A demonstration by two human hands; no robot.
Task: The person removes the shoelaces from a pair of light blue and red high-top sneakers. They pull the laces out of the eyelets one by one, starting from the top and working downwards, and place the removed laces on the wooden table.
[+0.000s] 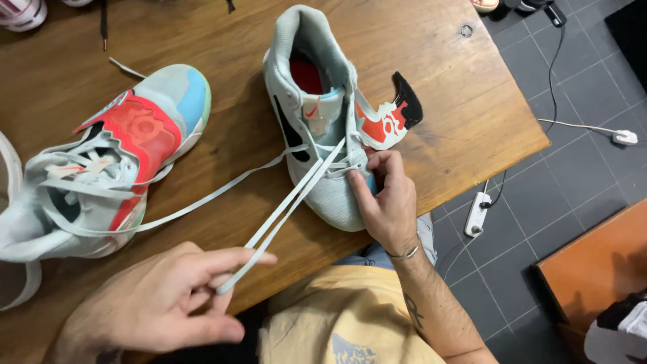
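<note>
A pale grey sneaker (317,101) with a red insole and an opened red strap flap (391,118) stands on the wooden table (438,61), toe toward me. My right hand (384,202) grips its toe and lower eyelets. A pale lace (290,205) runs from those eyelets down to my left hand (162,303), which pinches the doubled lace ends taut between thumb and fingers. A second matching sneaker (101,182) with a red strap and blue toe lies on its side at the left, laced, one lace trailing toward the middle.
The table's edge runs diagonally at the right, with grey tiled floor beyond. A white power strip (476,214) and cables lie on the floor. An orange surface (593,269) sits at lower right. Another shoe (23,13) peeks in at top left.
</note>
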